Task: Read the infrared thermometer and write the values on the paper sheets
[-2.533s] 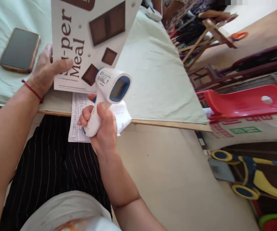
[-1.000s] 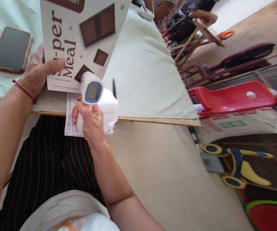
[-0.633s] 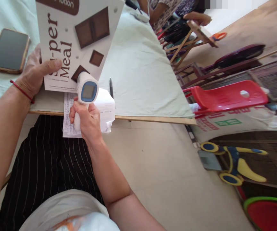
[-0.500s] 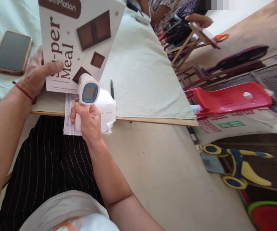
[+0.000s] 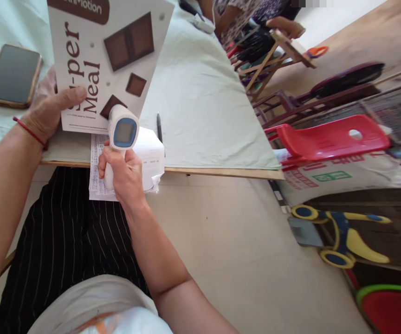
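Pinching a printed package (image 5: pixel 112 65) near its lower left corner with the left hand (image 5: pixel 49 104), laying the thumb over the lettering and tucking the other fingers behind (mostly out of sight). Wearing a red bracelet (image 5: pixel 29 132) on that wrist. Gripping a white thermometer (image 5: pixel 117 111) by its handle in the right hand (image 5: pixel 126 171), wrapping the fingers around it and turning its blue-framed screen toward the head camera. Overlapping the package's lower right corner with the thermometer's nose in this view (cannot tell whether touching). Showing papers (image 5: pixel 153 155) under the right hand, jutting past the edge of the cloth-covered table (image 5: pixel 203 106), with a pen (image 5: pixel 159 127) just beside them and a phone (image 5: pixel 11 75) lying near the left hand.
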The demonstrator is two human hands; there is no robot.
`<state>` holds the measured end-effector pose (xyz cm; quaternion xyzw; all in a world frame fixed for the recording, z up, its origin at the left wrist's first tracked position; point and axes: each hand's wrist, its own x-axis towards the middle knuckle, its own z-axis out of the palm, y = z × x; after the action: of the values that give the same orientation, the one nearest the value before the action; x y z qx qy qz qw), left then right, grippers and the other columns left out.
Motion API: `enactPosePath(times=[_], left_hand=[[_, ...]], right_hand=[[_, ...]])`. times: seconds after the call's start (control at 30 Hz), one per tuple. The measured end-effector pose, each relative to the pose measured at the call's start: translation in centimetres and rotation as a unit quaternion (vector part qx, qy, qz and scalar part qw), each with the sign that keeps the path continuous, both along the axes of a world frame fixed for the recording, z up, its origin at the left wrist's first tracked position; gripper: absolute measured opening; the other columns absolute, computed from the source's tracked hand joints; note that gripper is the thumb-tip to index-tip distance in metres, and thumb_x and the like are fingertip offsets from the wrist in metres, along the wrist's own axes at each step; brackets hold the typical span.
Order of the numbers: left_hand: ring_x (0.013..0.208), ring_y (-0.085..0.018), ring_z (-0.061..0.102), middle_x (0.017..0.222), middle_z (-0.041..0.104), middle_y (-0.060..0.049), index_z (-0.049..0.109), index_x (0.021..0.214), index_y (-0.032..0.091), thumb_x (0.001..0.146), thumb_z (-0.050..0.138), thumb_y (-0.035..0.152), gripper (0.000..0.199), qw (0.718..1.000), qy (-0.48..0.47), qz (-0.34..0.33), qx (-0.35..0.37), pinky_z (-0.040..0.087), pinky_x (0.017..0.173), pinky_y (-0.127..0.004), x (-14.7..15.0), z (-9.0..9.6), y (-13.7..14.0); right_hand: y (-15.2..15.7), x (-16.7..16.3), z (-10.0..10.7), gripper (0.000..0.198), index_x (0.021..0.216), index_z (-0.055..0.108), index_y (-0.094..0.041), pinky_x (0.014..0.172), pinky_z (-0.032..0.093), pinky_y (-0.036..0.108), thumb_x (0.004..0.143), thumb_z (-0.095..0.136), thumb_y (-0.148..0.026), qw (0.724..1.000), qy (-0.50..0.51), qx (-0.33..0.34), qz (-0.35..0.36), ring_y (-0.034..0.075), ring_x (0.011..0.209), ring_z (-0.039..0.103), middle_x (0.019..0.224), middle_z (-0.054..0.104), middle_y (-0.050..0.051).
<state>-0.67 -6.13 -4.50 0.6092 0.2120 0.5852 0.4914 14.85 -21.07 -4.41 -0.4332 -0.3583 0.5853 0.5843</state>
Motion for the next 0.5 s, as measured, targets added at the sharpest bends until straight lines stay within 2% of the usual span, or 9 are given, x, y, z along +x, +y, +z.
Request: enactPosePath(times=[0.1,0.2,0.27,0.33,0.4,0.43,0.47,0.5], left_hand=[[0.099,-0.022,0.076,0.11,0.079,0.0,0.077,0.114,0.025,0.06,0.102,0.051,0.065,1.0,-0.003,-0.002,0.021,0.065,0.088,-0.033,0.1,-0.1,0.2],[0.105,-0.025,0.075,0.117,0.077,-0.005,0.073,0.12,0.018,0.06,0.101,0.057,0.077,0.999,0.006,0.008,0.041,0.064,0.094,-0.038,-0.1,-0.4,0.6],[0.108,-0.029,0.074,0.118,0.075,-0.007,0.07,0.121,0.016,0.059,0.099,0.062,0.083,0.998,0.022,0.011,0.054,0.063,0.1,-0.045,-0.2,-0.6,0.9],[0.111,-0.031,0.073,0.12,0.074,-0.007,0.068,0.124,0.016,0.06,0.097,0.065,0.085,0.998,0.03,0.009,0.059,0.061,0.104,-0.05,-0.3,-0.7,1.1],[0.114,-0.031,0.073,0.122,0.073,-0.007,0.067,0.126,0.016,0.06,0.097,0.065,0.087,0.997,0.034,0.007,0.063,0.061,0.103,-0.049,-0.3,-0.8,1.3],[0.114,-0.031,0.073,0.122,0.073,-0.007,0.067,0.126,0.016,0.061,0.096,0.065,0.086,0.997,0.036,0.007,0.063,0.062,0.101,-0.047,-0.3,-0.9,1.3],[0.113,-0.03,0.073,0.121,0.074,-0.007,0.068,0.125,0.017,0.061,0.096,0.064,0.085,0.997,0.037,0.008,0.062,0.063,0.098,-0.045,-0.3,-0.9,1.4],[0.11,-0.03,0.074,0.12,0.074,-0.007,0.068,0.124,0.017,0.061,0.097,0.063,0.082,0.998,0.036,0.009,0.059,0.063,0.095,-0.043,-0.2,-1.0,1.4]], right_hand=[[0.0,0.0,0.2,0.037,0.089,0.058,-0.026,0.051,0.043,0.028,0.079,0.08,-0.054,1.0,0.015,-0.007,0.004,0.011,0.05,0.048,0.057,0.054,-0.008],[-1.2,0.2,1.0,0.035,0.089,0.058,-0.025,0.049,0.042,0.026,0.08,0.077,-0.053,0.999,0.048,0.001,0.025,0.01,0.048,0.046,0.055,0.053,-0.009],[-2.5,0.9,1.8,0.033,0.091,0.058,-0.025,0.048,0.042,0.026,0.081,0.075,-0.052,0.998,0.052,0.021,0.042,0.01,0.047,0.047,0.055,0.053,-0.009],[-3.7,2.5,2.5,0.031,0.092,0.06,-0.024,0.048,0.043,0.026,0.082,0.074,-0.05,0.998,0.016,0.061,0.025,0.01,0.047,0.047,0.056,0.054,-0.008],[-3.9,5.2,2.6,0.029,0.092,0.061,-0.024,0.051,0.045,0.026,0.081,0.074,-0.048,0.989,-0.076,0.115,-0.06,0.011,0.048,0.049,0.058,0.055,-0.008],[-3.5,6.9,2.5,0.027,0.09,0.061,-0.024,0.055,0.047,0.027,0.08,0.074,-0.045,0.972,-0.145,0.14,-0.122,0.011,0.051,0.051,0.059,0.056,-0.007],[-2.8,8.8,2.3,0.025,0.089,0.062,-0.024,0.057,0.048,0.028,0.079,0.073,-0.044,0.943,-0.223,0.148,-0.197,0.012,0.054,0.053,0.061,0.057,-0.007],[-1.8,10.9,1.9,0.023,0.086,0.062,-0.024,0.059,0.048,0.029,0.078,0.071,-0.044,0.903,-0.307,0.134,-0.268,0.012,0.057,0.053,0.063,0.057,-0.006]])
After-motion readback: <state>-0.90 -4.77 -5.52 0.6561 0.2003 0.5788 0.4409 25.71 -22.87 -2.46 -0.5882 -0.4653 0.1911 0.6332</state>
